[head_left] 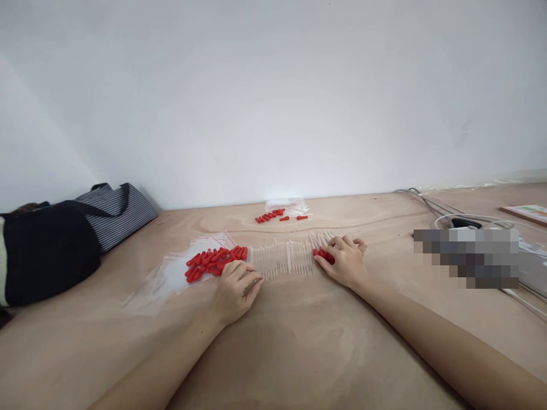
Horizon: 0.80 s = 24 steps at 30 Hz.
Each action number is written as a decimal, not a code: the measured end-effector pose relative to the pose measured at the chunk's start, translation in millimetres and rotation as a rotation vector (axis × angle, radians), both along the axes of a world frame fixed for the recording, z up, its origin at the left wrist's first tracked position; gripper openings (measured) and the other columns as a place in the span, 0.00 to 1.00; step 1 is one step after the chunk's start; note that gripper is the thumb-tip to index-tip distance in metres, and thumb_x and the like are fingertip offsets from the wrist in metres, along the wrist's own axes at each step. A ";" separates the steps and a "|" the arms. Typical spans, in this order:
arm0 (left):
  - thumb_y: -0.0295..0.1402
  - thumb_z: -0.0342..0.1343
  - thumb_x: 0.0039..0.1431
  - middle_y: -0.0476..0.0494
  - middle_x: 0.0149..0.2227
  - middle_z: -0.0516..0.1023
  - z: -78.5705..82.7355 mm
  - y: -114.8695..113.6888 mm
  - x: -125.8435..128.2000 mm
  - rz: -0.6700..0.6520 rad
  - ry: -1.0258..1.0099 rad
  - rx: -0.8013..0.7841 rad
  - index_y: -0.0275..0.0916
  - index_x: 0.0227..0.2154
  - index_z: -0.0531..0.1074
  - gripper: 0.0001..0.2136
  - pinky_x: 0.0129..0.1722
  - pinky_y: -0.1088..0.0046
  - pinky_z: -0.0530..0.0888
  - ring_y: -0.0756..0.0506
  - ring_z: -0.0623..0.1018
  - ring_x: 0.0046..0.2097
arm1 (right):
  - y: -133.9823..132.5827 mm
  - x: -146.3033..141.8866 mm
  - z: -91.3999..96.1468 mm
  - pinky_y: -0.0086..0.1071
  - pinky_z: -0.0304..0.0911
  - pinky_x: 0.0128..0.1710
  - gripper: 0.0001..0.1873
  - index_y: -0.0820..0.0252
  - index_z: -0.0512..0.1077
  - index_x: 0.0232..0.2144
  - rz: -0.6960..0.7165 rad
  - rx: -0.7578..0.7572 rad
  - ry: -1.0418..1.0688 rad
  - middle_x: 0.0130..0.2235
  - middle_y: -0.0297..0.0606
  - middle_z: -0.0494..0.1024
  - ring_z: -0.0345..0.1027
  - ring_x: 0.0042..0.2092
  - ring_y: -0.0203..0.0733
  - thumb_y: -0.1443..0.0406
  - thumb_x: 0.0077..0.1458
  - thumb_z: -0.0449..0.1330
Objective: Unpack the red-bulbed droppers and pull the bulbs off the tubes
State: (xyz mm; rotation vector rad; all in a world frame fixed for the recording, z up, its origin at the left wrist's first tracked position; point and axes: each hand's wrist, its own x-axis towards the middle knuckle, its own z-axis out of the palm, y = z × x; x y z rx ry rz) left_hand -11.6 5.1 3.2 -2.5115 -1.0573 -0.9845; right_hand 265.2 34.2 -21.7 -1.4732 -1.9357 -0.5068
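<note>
A row of thin clear plastic tubes (282, 259) lies on the wooden table between my hands. My left hand (237, 290) rests at the row's left end with its fingers curled, next to a pile of small red caps (213, 261) on clear plastic bags (171, 276). My right hand (346, 261) sits at the row's right end, fingers bent over several red caps (323, 254) and loose tubes. What either hand grips is hidden by the fingers.
A second small group of red caps (273, 216) lies by a clear bag (288, 205) near the wall. A dark bag (47, 247) and a striped bag (117, 213) sit at the left. Cables (431, 208) and a blurred object (465, 256) lie at the right.
</note>
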 end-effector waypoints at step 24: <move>0.43 0.45 0.57 0.51 0.24 0.67 -1.3 -13.2 48.8 -0.251 -0.602 -0.996 0.36 0.26 0.65 0.14 0.28 0.76 0.68 0.51 0.68 0.27 | -45.7 -52.7 6.0 0.36 0.44 0.42 0.07 0.54 0.72 0.33 0.597 0.445 -0.176 0.27 0.26 0.73 0.61 0.31 0.29 0.61 0.54 0.55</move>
